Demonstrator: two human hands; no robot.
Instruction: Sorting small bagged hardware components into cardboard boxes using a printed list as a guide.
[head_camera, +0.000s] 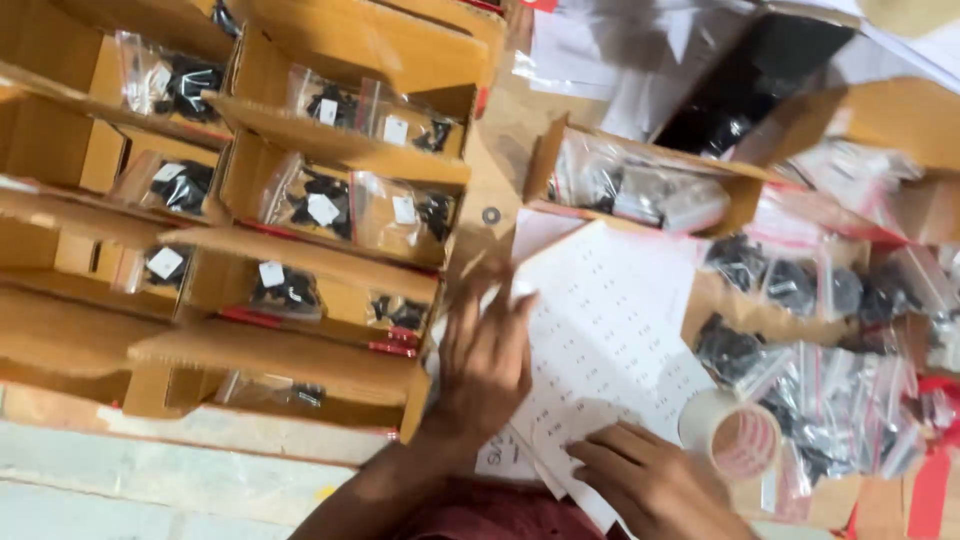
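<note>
A white printed sheet of paper (610, 320) lies in front of me between cardboard boxes. My left hand (485, 355) is blurred, its fingers spread, and it rests on the sheet's left edge with nothing in it. My right hand (650, 480) lies flat on the sheet's near corner, fingers pointing left, just beside a roll of clear tape (738, 435). More white sheets show under the top one near my left wrist.
Open cardboard boxes (330, 145) at the left hold clear bags of small black parts (310, 205). Another box (640, 190) and a heap of similar bags (810, 350) lie at the right. A small metal ring (491, 215) sits above the sheet.
</note>
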